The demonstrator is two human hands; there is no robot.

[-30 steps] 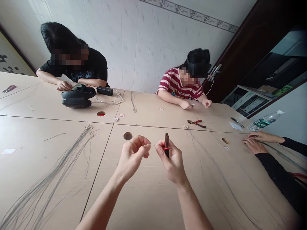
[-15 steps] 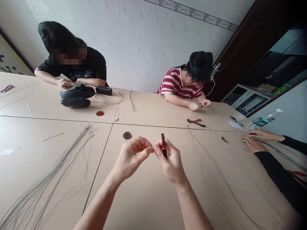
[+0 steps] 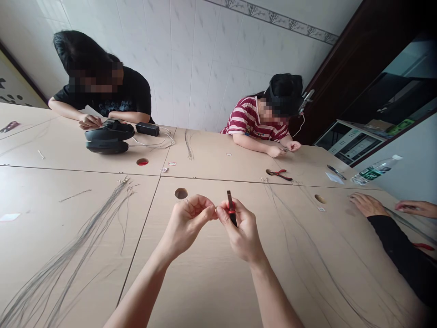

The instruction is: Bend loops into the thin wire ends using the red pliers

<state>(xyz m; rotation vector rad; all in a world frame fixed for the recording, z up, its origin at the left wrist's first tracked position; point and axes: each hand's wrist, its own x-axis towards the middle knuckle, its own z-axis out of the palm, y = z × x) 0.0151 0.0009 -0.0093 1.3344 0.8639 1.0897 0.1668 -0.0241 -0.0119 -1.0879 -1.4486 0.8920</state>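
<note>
The left hand [image 3: 193, 221] and right hand [image 3: 241, 228] are raised over the near worktop [image 3: 205, 282], fingertips meeting or almost meeting. The left thumb and forefinger are pinched together on a small piece [image 3: 215, 208], mostly hidden by the fingers; which way its long axis runs, I cannot tell. The right hand grips a pair of pliers [image 3: 232, 217] in its curled fingers, its thumb and forefinger reaching to the same small piece.

The key relation is this: the small piece lies between the two hands, just left of the pliers. The pliers' long axis stands across the line joining the hands, tip pointing up and away from the wearer, leaning slightly left. The right hand has the tool, and both hands are about equally near the piece.

Left of the hands, a bundle of wires [image 3: 90, 228] slants across the worktop, pale ends farthest away. Thinner strands [image 3: 300, 223] spread on the right. Beyond the hands lie red-handled pliers [image 3: 280, 175] and a black case [image 3: 107, 142]. A co-worker's hand [image 3: 368, 205] rests at the right, near a bottle [image 3: 377, 169]; two people sit across the worktop, one in black [image 3: 134, 93], one in striped sleeves [image 3: 239, 120].
</note>
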